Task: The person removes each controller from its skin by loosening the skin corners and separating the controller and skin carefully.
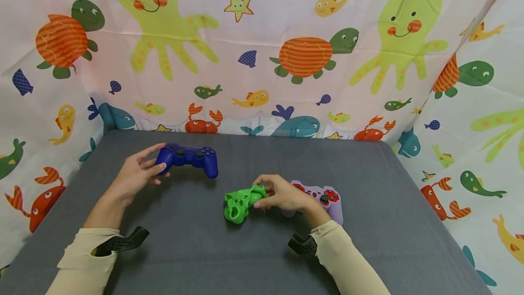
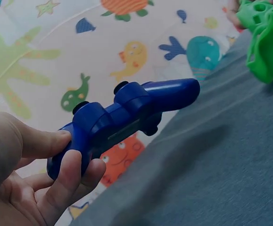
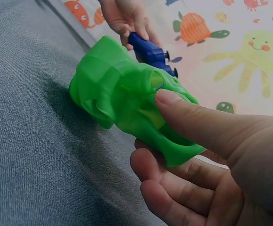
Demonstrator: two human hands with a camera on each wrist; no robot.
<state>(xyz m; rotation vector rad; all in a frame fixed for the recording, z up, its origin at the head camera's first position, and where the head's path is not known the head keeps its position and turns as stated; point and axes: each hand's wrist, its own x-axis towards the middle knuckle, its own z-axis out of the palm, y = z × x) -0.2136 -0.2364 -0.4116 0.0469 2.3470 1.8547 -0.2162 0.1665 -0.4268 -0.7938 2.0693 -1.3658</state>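
Note:
A blue game controller point(image 1: 188, 156) is held by its left grip in my left hand point(image 1: 137, 172), thumb on one side and fingers on the other. In the left wrist view the blue controller point(image 2: 122, 117) hangs tilted above the grey cloth. My right hand point(image 1: 282, 193) pinches one end of a limp green silicone controller cover point(image 1: 239, 205). Its holes and folds show in the right wrist view, where the green cover point(image 3: 122, 89) sits between thumb and fingers. Behind the right hand lies a lilac controller point(image 1: 335, 208) with red button areas, partly hidden by that hand and wrist.
A grey cloth point(image 1: 184, 249) covers the table. Behind and beside it hangs a white curtain point(image 1: 262, 26) printed with sea animals. Black wrist cameras point(image 1: 123, 241) stick out from both cream sleeves point(image 1: 352, 258).

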